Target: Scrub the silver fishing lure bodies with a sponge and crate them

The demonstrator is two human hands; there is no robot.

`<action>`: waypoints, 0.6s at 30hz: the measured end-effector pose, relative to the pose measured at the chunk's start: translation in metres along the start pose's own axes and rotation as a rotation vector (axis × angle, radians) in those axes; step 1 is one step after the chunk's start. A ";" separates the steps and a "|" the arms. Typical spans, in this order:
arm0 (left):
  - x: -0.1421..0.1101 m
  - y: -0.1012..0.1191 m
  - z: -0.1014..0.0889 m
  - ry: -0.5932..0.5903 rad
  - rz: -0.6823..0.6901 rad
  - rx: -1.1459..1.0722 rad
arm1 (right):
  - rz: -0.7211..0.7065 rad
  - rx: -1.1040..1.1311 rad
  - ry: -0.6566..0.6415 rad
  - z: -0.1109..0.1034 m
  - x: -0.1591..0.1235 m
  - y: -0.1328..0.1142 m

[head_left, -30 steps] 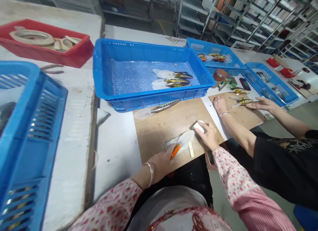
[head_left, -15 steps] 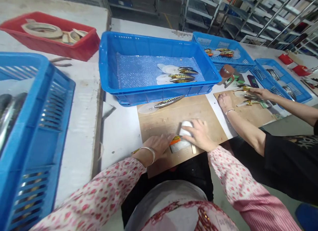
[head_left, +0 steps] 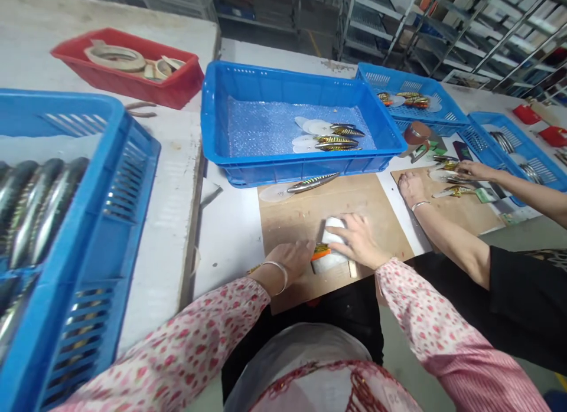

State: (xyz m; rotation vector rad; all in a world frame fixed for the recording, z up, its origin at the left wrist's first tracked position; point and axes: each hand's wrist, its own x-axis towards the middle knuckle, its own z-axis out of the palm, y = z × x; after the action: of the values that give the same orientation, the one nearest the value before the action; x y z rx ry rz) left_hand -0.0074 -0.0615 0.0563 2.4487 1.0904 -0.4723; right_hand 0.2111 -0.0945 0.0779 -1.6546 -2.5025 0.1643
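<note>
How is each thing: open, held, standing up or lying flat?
Left hand, closed on the orange lure
Orange lure, held, partly hidden
Right hand, closed on the white block
White block, held
Big blue tray, open, partly filled
Red tray, open, things inside
Brown board, lying flat
Mug, upright

Left hand [head_left: 294,260] and right hand [head_left: 357,242] nearly meet.

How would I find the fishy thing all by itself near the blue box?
Find the big blue tray in the middle. Along its near wall, on the brown board, lies a dark, striped lure with a see-through paddle pointing left. Unlike the lures inside the tray, this one lies outside, untouched.
</note>
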 end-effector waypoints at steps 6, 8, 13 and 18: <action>0.002 0.001 0.000 0.033 0.016 0.006 | 0.117 -0.071 0.009 -0.003 -0.006 -0.001; 0.003 0.001 0.001 0.029 0.007 0.008 | 0.132 -0.052 0.030 0.004 0.000 -0.008; 0.003 0.000 0.003 0.058 0.031 0.018 | 0.089 0.014 0.042 0.000 -0.014 0.003; 0.002 0.000 0.007 0.072 0.026 0.022 | 0.055 0.020 0.059 0.008 -0.011 0.003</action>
State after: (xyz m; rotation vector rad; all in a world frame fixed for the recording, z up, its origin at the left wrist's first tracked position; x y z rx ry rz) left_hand -0.0072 -0.0632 0.0489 2.5141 1.0855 -0.3929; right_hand 0.2171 -0.1031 0.0693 -1.6962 -2.4067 0.1435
